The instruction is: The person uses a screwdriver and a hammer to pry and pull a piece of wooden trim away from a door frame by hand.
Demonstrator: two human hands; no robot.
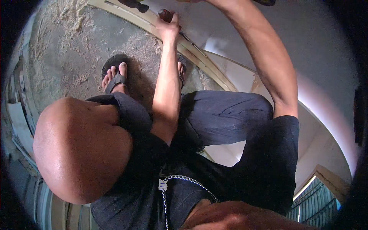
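Left hand (pixel 167 28) wraps around a brown-handled tool (pixel 165 15) over the pale board (pixel 132 17); work seems underway, remainder unclear; right hand (pixel 189 0) state cannot be told.

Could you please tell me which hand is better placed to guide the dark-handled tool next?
Probably the left: the left hand grips the dark-handled tool at the pale wooden strip. The right arm reaches toward the picture's top edge, which cuts off nearly all of its hand.
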